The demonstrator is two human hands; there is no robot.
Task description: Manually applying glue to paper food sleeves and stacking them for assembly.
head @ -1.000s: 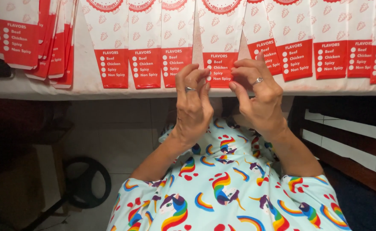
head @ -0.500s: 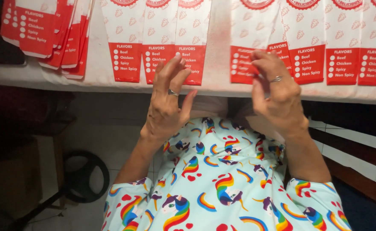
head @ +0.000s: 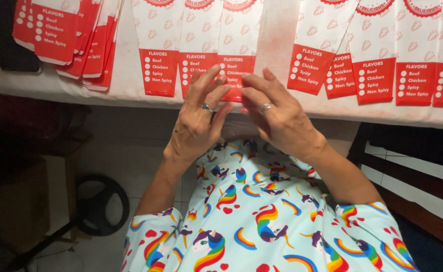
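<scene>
Head view: at the near edge of a white-covered surface [head: 282,30], the left hand [head: 198,118] and right hand [head: 277,116] meet with fingers spread over a red-and-white paper sleeve [head: 237,55], its long axis running away from the person, red end nearest. Tiled floor [head: 130,146] lies below.

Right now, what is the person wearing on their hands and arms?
Each hand has one silver ring: one on the left hand and one on the right hand. The arms are bare below short sleeves. The shirt is pale blue with rainbow unicorns, rainbows and red hearts. No gloves, watch or bracelets show.
</scene>
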